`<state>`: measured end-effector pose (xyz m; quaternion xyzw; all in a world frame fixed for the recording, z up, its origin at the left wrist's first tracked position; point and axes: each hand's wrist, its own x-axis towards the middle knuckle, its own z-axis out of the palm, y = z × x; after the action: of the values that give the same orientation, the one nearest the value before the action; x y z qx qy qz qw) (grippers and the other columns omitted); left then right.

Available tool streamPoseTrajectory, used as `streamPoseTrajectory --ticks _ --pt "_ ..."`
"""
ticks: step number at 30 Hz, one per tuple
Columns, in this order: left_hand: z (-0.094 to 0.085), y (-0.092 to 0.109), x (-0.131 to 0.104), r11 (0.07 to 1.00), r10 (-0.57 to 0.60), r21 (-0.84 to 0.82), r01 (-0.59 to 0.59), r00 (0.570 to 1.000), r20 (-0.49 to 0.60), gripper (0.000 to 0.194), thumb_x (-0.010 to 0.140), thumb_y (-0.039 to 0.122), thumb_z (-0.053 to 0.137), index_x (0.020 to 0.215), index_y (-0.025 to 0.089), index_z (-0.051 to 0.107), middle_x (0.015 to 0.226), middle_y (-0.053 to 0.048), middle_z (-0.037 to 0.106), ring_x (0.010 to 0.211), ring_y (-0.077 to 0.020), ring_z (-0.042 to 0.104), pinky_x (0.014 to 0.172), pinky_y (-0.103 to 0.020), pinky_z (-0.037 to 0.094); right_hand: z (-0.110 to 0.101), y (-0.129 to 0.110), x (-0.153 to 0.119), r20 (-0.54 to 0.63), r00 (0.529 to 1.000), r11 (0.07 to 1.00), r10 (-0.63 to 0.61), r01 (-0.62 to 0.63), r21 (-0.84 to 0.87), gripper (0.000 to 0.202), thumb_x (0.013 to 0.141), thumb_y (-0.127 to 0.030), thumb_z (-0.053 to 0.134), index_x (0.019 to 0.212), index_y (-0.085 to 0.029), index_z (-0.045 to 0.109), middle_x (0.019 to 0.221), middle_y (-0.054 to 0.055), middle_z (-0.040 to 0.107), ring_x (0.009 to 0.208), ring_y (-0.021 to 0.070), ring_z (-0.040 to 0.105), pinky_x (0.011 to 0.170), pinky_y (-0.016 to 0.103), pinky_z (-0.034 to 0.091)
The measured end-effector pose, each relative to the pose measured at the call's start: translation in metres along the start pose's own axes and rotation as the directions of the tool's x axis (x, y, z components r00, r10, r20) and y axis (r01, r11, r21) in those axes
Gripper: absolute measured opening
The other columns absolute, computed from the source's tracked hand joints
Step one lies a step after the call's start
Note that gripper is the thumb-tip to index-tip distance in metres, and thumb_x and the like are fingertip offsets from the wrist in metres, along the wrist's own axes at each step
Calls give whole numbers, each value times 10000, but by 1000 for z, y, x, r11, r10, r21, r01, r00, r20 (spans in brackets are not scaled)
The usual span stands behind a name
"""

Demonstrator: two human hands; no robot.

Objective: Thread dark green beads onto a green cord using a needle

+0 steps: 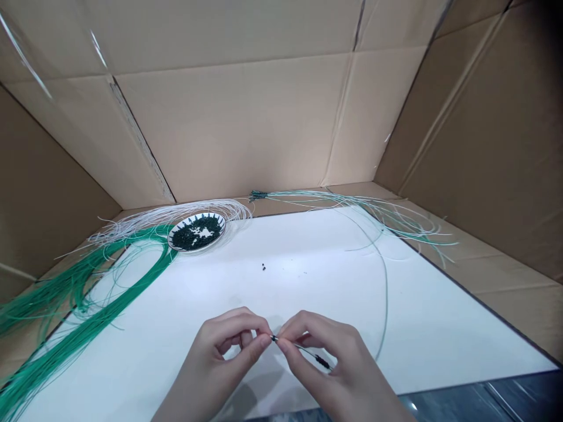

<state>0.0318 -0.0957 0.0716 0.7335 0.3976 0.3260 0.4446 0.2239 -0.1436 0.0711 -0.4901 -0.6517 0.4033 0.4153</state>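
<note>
Head view: L hand [222, 349] and R hand [336, 354] meet low, near ctr, over white board [417, 316]. Both have thumb + index tips together, clamped on thin strand [303, 349], one each side of small dark piece [274, 338]; tips hide most of it, so prob. a bead or two, can't tell exact count. Dark bead cluster [322, 361] sits on same strand, by R palm. Loose dark bits [264, 267] lie on board beyond hands; dish [202, 232] w/ dark beads farther off, to the L, beside green strands [136, 288] and white strands [132, 225]. Tied bundle [303, 193] at far edge.

Risks (my guess): if L pinch slackens, small piece could slip off and roll; a tug on strand might shift cluster; elbow/sleeve-type snag on green strands could drag dish, spill beads.
</note>
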Motion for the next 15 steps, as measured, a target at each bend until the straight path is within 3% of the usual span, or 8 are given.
streamPoseTrajectory --ticks 6,10,15 --pt "6 -9 -1 993 -26 118 30 999 -34 252 946 319 599 801 190 761 675 -20 587 613 -164 496 573 -264 389 3 11 5 43 993 992 110 -112 50 190 988 -313 550 856 -214 647 845 -3 700 846 170 658 847 260 523" --pt "10 -15 -4 992 -46 117 56 995 -85 248 930 305 594 803 188 773 678 -16 579 594 -158 492 556 -262 380 10 21 10 7 988 980 152 -151 132 115 952 -325 616 941 -212 637 933 16 716 851 171 678 789 254 538" --pt "12 -20 -5 994 -74 75 84 990 -121 241 904 297 607 768 186 771 658 -12 576 602 -163 501 556 -261 374 18 24 14 29 995 986 96 -99 131 151 973 -285 572 866 -207 646 868 14 717 856 179 690 801 275 530"
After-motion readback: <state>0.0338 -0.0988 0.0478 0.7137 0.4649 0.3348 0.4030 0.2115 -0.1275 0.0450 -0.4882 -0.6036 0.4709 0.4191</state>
